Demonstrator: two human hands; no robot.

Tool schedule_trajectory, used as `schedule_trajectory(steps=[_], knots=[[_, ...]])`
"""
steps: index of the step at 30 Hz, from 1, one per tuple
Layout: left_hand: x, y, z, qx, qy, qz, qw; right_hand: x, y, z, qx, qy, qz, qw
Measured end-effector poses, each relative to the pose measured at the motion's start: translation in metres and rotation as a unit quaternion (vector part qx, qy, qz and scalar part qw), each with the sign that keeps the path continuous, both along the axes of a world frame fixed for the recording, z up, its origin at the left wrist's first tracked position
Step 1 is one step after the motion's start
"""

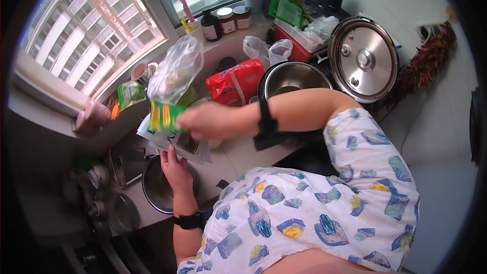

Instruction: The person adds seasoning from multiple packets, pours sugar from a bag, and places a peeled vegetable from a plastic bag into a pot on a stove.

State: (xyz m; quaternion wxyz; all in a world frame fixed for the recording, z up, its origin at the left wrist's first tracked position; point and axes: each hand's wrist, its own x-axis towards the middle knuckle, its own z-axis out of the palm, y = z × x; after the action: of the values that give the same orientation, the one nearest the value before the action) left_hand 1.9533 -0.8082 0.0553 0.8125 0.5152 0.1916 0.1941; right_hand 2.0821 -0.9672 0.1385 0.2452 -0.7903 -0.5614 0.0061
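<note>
- Kitchen counter (231, 155), window (96, 30) upper left.
- Right hand (204, 122), blurred, closed on green-yellow packet (166, 116), left of centre.
- Left hand (176, 168) gripping white pouch (167, 138) just below packet.
- Steel pot (156, 187) lower left.
- Red package (234, 83) upper centre.

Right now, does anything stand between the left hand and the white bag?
Nothing visible does: the left hand directly grips the lower edge of the white bag. The green packet, in the blurred right hand, overlaps only the bag's upper part in this view.
</note>
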Motion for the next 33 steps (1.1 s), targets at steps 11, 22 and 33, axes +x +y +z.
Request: schedule_trajectory(steps=[11,22,33], knots=[[-0.011,-0.006,-0.014,0.063,-0.055,-0.108,0.991,-0.022,0.032,-0.048,-0.062,0.086,0.187,0.977],[-0.047,0.009,-0.045,-0.007,0.025,0.054,0.998,0.252,-0.133,0.031,0.119,-0.263,-0.397,0.871],[-0.151,-0.007,-0.017,-0.027,0.1,0.184,0.978,0.311,-0.221,0.007,0.144,-0.258,-0.69,0.661]])
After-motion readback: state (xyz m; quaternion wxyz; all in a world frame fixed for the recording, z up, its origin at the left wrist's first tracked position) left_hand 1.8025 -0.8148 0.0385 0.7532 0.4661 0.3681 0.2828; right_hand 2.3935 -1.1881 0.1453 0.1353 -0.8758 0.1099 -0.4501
